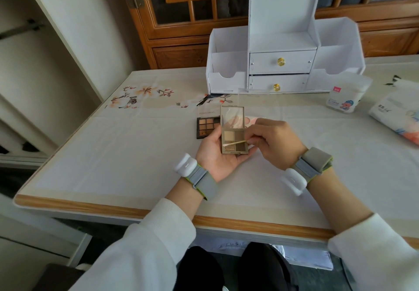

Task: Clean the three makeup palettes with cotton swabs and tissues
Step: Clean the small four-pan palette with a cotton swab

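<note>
Toward the middle of the desk [113,166], just left of the hands, a dark nine-pan palette [207,127] is laid flat with its pans uncovered. Beside it, a small gold palette [234,141] is cradled in the upturned left hand [210,159]. The fingers are curled round the case, and its clear lid is stood open, away from the person.

Across the four pans a cotton swab [235,142] is laid, its tip set near the left edge of the case, on the ridge between upper and lower pans. The other end of the stick is pinched between thumb and forefinger of the right hand [274,143], with the other fingers loosely folded. Behind that hand a pinkish case [251,119] is partly hidden; it is judged to be the third palette, though this cannot be told for certain. Near the far right corner a tub of swabs [347,95] and a tissue pack [396,118] are set, just right of a white organiser [283,64].

The step in hand is judged to be the wiping of the dividers. The tip is best drawn along the ridges and frame only, so that powder is not dragged from one pan into another. Pressure should be kept light and the case level. Once soiled, the tip should be turned or replaced, and loosened dust taken up with a tissue.
</note>
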